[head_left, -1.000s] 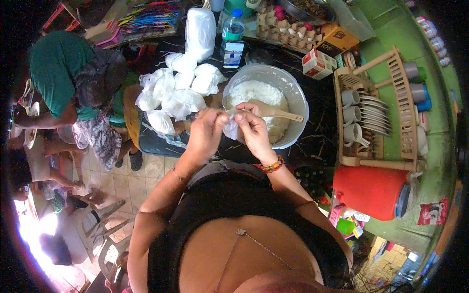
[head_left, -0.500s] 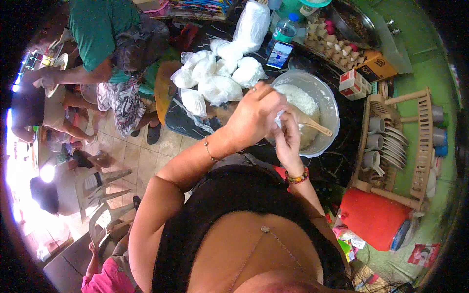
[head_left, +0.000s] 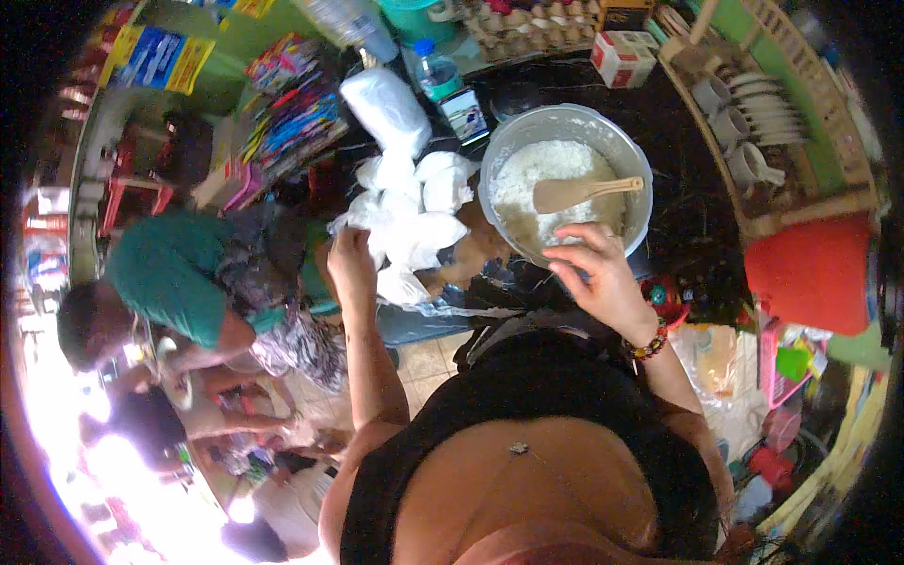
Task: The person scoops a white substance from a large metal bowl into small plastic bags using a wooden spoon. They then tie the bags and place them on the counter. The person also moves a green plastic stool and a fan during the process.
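Observation:
My left hand (head_left: 351, 266) is at the left side of a pile of white plastic bags (head_left: 428, 240), filled and knotted. Its fingers are pinched together, with white plastic showing at their tips. Over the front rim of a large translucent bowl (head_left: 643, 209) hovers my right hand (head_left: 595, 278), thumb and fingers apart and nothing in them. White powder (head_left: 537, 169) lies inside the bowl with a light brown powder. A wooden paddle (head_left: 562, 193) rests on the powder, its handle pointing right toward the rim.
Behind the bags lie a big white wrapped pack (head_left: 384, 108), a bottle with a blue cap (head_left: 435, 71) and a phone (head_left: 464, 117). Egg trays (head_left: 532, 33) and a red-white box (head_left: 623, 58) stand farther back. A dish rack (head_left: 702, 113) is at right; a person in green (head_left: 174, 273) is at left.
My hands have come apart from over the bowl's left side. The left went left to the bags, the right opened by the bowl's front rim. The view has turned.

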`<state>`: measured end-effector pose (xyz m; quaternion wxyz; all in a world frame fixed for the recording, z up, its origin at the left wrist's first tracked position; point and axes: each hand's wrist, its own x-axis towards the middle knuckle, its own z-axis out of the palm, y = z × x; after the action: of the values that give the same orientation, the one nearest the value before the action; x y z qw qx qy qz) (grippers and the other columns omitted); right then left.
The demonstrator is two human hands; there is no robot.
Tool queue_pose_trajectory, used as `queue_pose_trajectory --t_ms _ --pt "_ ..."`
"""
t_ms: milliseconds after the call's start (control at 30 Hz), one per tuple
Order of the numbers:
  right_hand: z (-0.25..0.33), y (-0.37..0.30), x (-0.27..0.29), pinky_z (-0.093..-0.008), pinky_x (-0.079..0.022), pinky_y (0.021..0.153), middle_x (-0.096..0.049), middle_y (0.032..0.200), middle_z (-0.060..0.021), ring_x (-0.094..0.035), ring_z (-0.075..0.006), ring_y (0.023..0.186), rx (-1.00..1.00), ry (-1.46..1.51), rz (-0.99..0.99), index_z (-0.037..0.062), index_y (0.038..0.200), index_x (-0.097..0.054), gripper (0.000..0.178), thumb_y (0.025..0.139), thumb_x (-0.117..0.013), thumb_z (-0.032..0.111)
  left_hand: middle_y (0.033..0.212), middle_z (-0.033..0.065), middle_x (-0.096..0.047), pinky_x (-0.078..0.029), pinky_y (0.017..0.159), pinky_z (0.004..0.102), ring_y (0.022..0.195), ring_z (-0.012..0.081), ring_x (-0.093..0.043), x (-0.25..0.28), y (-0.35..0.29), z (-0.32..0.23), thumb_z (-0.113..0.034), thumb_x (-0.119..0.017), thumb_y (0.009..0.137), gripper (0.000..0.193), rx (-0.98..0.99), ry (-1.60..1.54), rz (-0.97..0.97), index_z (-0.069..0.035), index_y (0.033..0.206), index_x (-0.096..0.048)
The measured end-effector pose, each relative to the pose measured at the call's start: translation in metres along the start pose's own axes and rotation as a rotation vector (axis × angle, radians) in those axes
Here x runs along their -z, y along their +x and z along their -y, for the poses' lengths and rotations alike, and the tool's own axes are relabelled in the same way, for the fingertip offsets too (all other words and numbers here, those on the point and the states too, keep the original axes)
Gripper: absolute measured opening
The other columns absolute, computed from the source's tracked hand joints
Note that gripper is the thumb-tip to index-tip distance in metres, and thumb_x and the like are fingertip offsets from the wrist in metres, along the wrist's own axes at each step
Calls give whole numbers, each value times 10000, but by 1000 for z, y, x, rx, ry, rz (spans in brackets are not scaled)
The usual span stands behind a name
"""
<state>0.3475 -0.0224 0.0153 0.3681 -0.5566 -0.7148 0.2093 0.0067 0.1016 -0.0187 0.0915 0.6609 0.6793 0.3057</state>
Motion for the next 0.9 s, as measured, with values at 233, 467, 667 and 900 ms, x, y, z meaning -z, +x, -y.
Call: queue_pose_trajectory --t_ms 233,467,667,900 --pt "-20 -33 100 -266 -412 534 -592 621 -21 -515 -141 528 -486 -298 -618 38 791 -697 201 877 -648 213 871 106 -663 -515 684 332 767 218 -636 99 24 95 -164 -557 895 153 -134 184 -607 -61 922 -667" --pt "-46 -85 192 -301 -442 664 -602 803 -75 -549 -145 744 -470 -168 -1280 4 868 -641 371 911 -595 369 775 103 -626 -471 688 404 722 227 -589 221 0 104 -193 -591 863 202 160 218 -1091 -4 813 -645" --pt "-42 -81 148 -659 -336 930 -346 1432 -185 -390 -417 1272 -1157 -1191 -422 156 1290 -516 636 793 -634 535 924 134 -615 -436 887 436 864 309 -567 244 -42 106 -130 -569 839 193 88 966 -570 -16 985 -624" --pt "-58 -41 143 -801 -93 941 -582 1233 -153 -486 -405 1207 -1264 -740 188 216 1192 -616 548 817 -537 608 1126 159 -573 -416 946 415 1013 337 -545 229 -128 173 -198 -587 865 415 616 569 92 -15 1231 -519"
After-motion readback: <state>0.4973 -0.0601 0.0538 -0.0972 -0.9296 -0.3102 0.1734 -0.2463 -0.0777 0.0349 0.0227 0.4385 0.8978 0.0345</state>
